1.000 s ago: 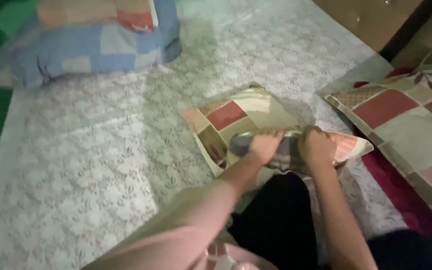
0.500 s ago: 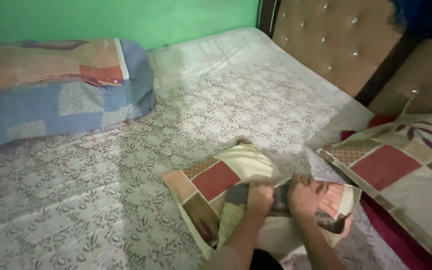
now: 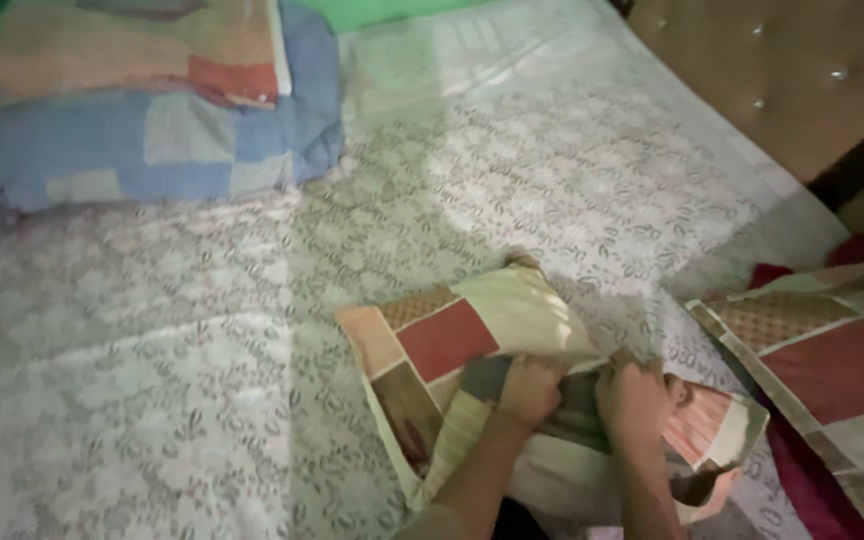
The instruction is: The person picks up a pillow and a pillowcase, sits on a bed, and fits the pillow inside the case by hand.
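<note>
Gripping the patchwork pillow cover [image 3: 457, 335] at five o'clock on the floral bedsheet [image 3: 202, 330], the left hand [image 3: 530, 390] and right hand [image 3: 634, 400] each bunch its fabric with fingers curled tight, a blue pillow [image 3: 152, 150] lying at eleven o'clock and a second patchwork pillow [image 3: 832, 360] at three o'clock.

Since half a second ago my left hand [image 3: 529, 391] and right hand [image 3: 633, 401] have spread slightly apart on the patchwork pillow cover [image 3: 472, 340]. The striped corner [image 3: 717, 430] right of my grip has, I think, sagged lower; the blur makes that uncertain.
</note>
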